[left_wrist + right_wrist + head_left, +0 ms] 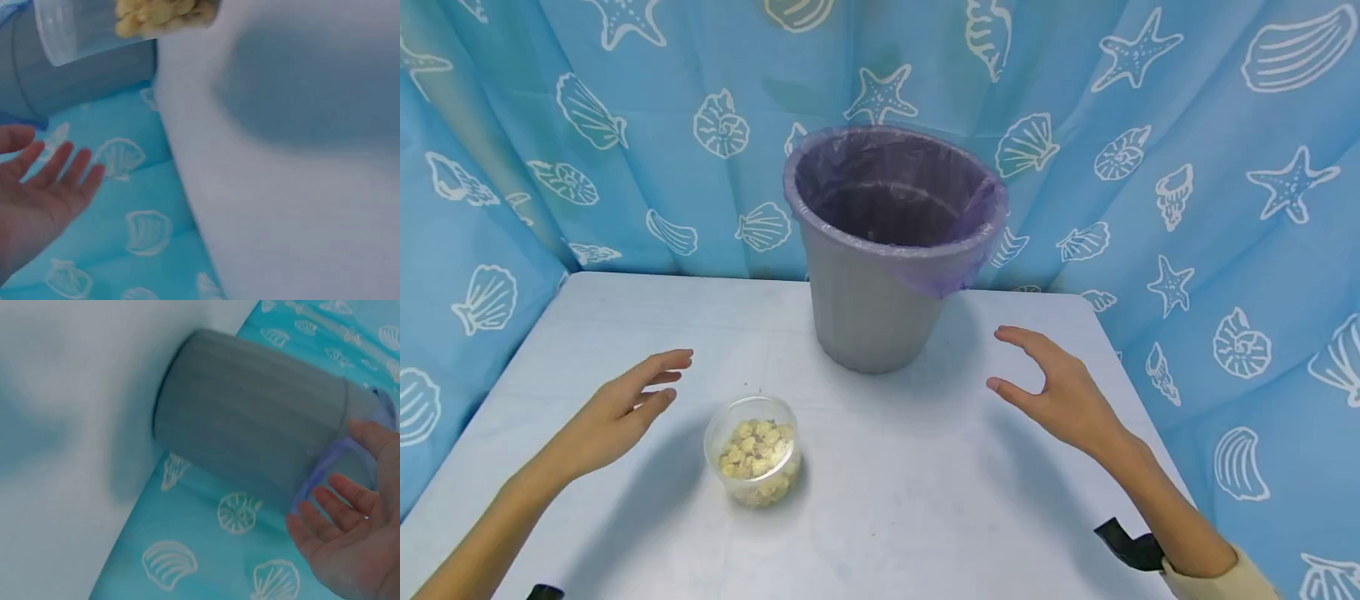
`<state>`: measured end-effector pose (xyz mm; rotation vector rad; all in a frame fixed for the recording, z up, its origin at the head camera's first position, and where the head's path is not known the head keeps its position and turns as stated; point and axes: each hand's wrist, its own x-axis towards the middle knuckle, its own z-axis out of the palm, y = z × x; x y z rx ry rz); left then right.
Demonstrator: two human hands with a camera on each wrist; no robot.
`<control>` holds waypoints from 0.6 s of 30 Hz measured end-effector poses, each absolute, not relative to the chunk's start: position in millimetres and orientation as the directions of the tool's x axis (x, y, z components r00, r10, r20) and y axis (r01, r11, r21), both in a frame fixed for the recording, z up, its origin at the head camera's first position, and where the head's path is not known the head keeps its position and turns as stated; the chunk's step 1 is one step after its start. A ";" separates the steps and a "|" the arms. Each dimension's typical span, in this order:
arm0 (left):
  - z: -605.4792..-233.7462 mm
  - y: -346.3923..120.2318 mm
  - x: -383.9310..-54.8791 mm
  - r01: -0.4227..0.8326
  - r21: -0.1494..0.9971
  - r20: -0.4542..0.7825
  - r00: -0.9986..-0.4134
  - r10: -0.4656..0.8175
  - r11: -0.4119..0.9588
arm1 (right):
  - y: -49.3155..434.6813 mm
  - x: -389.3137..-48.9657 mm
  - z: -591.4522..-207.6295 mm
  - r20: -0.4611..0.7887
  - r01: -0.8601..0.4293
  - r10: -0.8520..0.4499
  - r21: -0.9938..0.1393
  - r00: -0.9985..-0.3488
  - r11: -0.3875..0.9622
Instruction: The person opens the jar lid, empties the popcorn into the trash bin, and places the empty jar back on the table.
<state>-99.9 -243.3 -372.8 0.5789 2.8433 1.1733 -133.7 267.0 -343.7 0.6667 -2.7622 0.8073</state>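
Observation:
A clear round plastic tub (752, 450) of pale yellow popcorn-like pieces (758, 448) stands without a lid on the white table. My left hand (617, 412) hovers to its left, fingers loosely bent and touching nothing. On the other side, my right hand (1063, 392) is held above the table with thumb and fingers spread apart, also holding nothing. Behind the tub stands a grey bin (880, 308) lined with a thin purple bag (955, 267) folded over its rim. The left wrist view catches the tub's lower part (81, 31); the right wrist view shows the bin (250, 412) beyond my right hand (356, 537).
A blue curtain (700, 192) printed with white shells and starfish hangs behind and beside the table (887, 533). The bin is near the table's back edge. A black strap (1131, 546) sits on the right forearm beside a beige sleeve (1217, 579).

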 end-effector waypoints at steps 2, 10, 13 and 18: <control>-382.3 -245.8 -95.3 0.327 0.727 0.113 -0.924 0.365 0.604 | 261.8 -131.1 -346.2 0.280 -0.474 -0.383 -0.494 -0.880 0.729; -412.7 -244.0 -81.5 0.218 0.828 0.007 -0.925 0.380 0.516 | 236.5 -123.9 -352.8 0.230 -0.477 -0.433 -0.598 -0.872 0.643; -421.7 -241.2 -77.4 0.171 0.855 -0.032 -0.925 0.378 0.490 | 226.1 -121.2 -356.3 0.206 -0.476 -0.457 -0.619 -0.866 0.624; -433.8 -236.5 -71.2 0.143 0.893 -0.044 -0.916 0.398 0.427 | 209.0 -116.3 -365.3 0.155 -0.457 -0.481 -0.644 -0.863 0.614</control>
